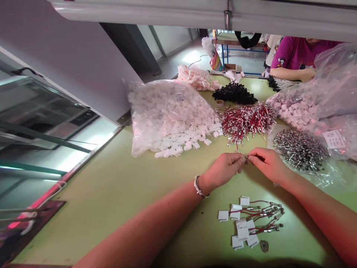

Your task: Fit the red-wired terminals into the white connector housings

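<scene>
My left hand [229,167], a bracelet on its wrist, is closed in a pinch on a thin red wire [237,148] with a metal end. My right hand [266,163] meets it fingertip to fingertip, pinching a tiny part that the fingers mostly hide. Just beyond both hands lies a heap of short red wires [247,121] with metal ends. To the right, a pile of small shiny metal pieces [299,149] rests on clear plastic. Nearer me are several white plastic housings [243,233] joined to red wires [260,214] with metal tips.
A large clear bag [170,111] of white housings spills onto the green table [117,193]. Black parts [234,93] and pinkish-white parts [196,78] are heaped behind. Another bag [298,108] stands at right. A person in a purple shirt [295,56] sits opposite. A white bar [167,15] crosses above.
</scene>
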The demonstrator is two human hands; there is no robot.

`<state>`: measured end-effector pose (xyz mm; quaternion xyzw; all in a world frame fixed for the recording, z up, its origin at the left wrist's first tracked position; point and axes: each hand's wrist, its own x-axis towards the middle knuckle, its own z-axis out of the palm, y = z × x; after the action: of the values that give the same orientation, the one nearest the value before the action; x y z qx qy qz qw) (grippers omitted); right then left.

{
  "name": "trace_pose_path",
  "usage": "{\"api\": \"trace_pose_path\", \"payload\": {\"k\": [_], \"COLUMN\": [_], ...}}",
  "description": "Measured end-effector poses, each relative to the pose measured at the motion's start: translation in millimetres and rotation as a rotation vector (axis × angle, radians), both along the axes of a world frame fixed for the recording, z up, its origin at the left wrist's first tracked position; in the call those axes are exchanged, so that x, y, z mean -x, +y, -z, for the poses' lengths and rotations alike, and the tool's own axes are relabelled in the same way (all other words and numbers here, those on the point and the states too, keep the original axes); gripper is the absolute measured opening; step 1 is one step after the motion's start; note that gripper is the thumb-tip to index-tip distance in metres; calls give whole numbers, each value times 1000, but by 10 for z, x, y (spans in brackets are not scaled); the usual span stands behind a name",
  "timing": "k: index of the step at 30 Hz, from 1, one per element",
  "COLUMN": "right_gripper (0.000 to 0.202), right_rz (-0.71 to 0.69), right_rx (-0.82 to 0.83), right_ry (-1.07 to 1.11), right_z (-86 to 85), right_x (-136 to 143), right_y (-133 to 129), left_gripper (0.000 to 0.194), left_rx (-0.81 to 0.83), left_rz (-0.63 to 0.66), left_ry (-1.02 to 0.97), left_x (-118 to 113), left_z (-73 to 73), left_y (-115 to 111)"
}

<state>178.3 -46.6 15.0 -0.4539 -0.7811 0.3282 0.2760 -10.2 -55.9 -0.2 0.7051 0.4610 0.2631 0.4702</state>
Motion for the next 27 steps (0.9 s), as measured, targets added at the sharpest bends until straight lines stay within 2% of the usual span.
{"api": "trace_pose_path", "payload": {"k": [6,9,13,17,20,23,25,27], "right_gripper": [22,18,18,20,22,24,24,26], "right_rz": [-46,-81,-50,10,3,-78,-237,-406], "right_rx": [283,249,243,337,408,425,456,490], "right_ry": [-96,-166,-282,-277,-288,-375,-429,-473], "right_z": [-121,-164,-165,-139,-143,-156,-171,-201], "right_x": [-44,-54,-14,37,15,-46,-72,-76], "right_y": [32,39,-6,-49,-34,-17,-32,-63], "left_gripper": [33,33,25,19,17,23,28,26], "left_rx": [-315,-434,-607,-612,-566,-539,-560,-624], "left_rz": [144,160,219,282,303,307,174,11], "left_ry": [150,254,554,739,686,481,391,370], "left_x": [52,63,42,-22,-10,130,254,328], "left_z": [-14,11,82,69,-32,-121,-114,-41], "left_y": [17,10,-43,-116,-90,56,188,298]}}
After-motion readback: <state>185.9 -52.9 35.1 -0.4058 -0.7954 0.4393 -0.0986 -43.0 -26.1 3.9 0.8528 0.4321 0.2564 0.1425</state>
